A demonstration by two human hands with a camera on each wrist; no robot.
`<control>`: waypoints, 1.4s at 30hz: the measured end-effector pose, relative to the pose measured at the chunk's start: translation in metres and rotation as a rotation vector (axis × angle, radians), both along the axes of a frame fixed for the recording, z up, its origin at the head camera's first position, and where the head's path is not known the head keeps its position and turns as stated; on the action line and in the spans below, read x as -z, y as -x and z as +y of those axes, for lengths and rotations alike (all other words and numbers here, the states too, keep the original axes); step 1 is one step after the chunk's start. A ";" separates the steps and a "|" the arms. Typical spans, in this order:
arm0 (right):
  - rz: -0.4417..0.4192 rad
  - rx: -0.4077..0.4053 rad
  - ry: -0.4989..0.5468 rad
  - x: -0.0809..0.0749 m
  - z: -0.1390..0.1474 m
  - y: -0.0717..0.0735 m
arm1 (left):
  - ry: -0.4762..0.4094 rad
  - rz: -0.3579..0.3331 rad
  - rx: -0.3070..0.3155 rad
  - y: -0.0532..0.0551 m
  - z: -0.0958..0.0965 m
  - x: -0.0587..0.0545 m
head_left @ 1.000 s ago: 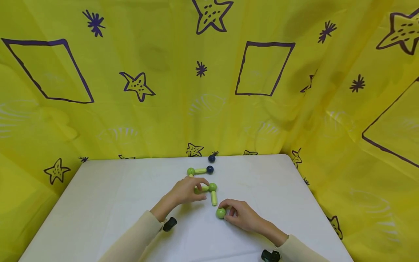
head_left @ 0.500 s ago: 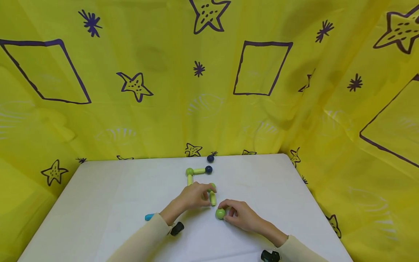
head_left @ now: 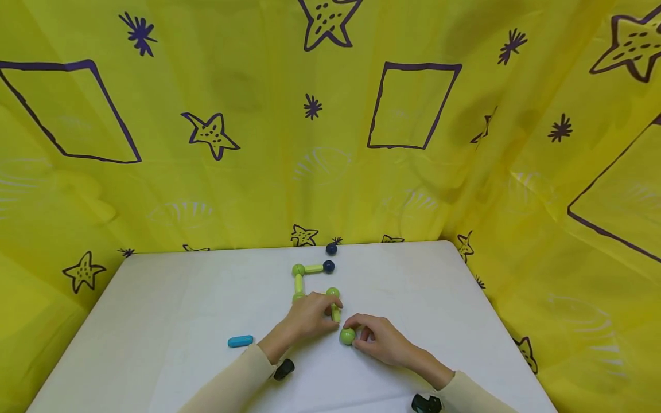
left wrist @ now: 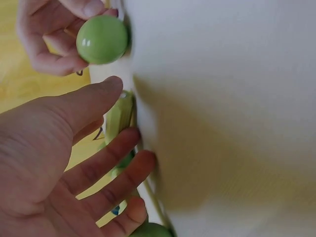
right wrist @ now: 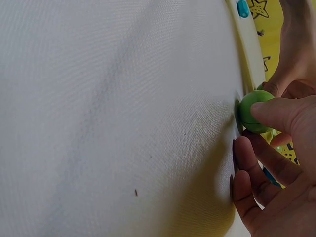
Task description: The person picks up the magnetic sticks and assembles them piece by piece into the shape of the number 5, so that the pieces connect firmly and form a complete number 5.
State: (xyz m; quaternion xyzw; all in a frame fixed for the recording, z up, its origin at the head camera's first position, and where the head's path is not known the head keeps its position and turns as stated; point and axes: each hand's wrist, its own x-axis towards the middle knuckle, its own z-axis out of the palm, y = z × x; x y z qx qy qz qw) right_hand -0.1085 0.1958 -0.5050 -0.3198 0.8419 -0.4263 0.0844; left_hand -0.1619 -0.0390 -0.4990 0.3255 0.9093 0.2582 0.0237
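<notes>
A chain of green magnetic sticks and balls lies on the white table. My left hand (head_left: 310,315) is bent around its near end, with thumb and forefinger on either side of a loose-ended green stick (head_left: 336,314). In the left wrist view, the thumb lies beside this stick (left wrist: 118,116) and the other fingers are spread; contact is unclear. My right hand (head_left: 379,339) pinches a green ball (head_left: 348,336) on the tabletop just in front of the stick's free end, a small gap apart. Part of the chain is hidden behind the left hand.
The chain's far end carries a dark blue ball (head_left: 329,266), and another dark blue ball (head_left: 331,249) sits behind it. A blue stick (head_left: 240,341) lies left of my left forearm. A yellow patterned curtain (head_left: 248,189) borders the table (head_left: 170,310).
My left hand has moved right and nearer along the chain, from the middle stick to the near one, uncovering the blue stick. My right hand and its green ball have stayed put.
</notes>
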 end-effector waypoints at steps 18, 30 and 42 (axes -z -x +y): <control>0.009 0.014 -0.013 0.001 0.001 -0.001 | -0.035 0.001 -0.055 -0.004 0.007 0.002; 0.034 0.031 0.000 0.004 0.000 -0.003 | -0.323 -0.251 -0.028 0.002 -0.002 0.004; 0.051 0.109 -0.024 0.005 -0.013 -0.003 | -0.405 -0.338 -0.045 0.005 -0.007 0.009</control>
